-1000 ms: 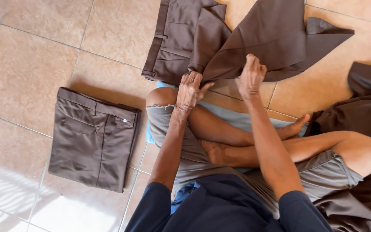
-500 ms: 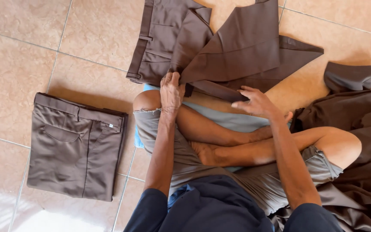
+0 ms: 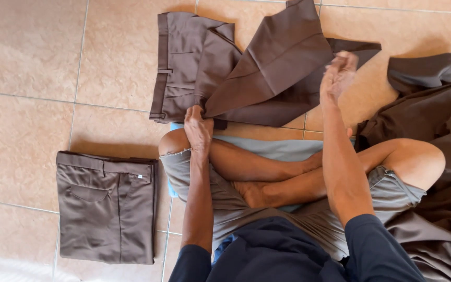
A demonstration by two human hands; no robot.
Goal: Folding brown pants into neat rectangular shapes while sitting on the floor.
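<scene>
I sit cross-legged on a tiled floor. A pair of brown trousers (image 3: 267,68) lies spread in front of my knees, one leg folded over at a slant. My left hand (image 3: 198,128) grips the near edge of these trousers beside my left knee. My right hand (image 3: 337,75) is blurred, with its fingers stretched out. It is held edge-on over the far end of the slanted trouser leg. Whether it touches the cloth I cannot tell.
A second pair of brown trousers (image 3: 108,209) lies neatly folded on the floor to my left. A heap of dark brown garments (image 3: 434,130) sits at my right knee. A light blue mat (image 3: 272,149) lies under my legs. Beige tiles (image 3: 53,62) surround everything.
My right hand has moved from the near fold of the trousers up and to the right, toward the leg's far end. My left hand has kept its hold. The view has drifted slightly.
</scene>
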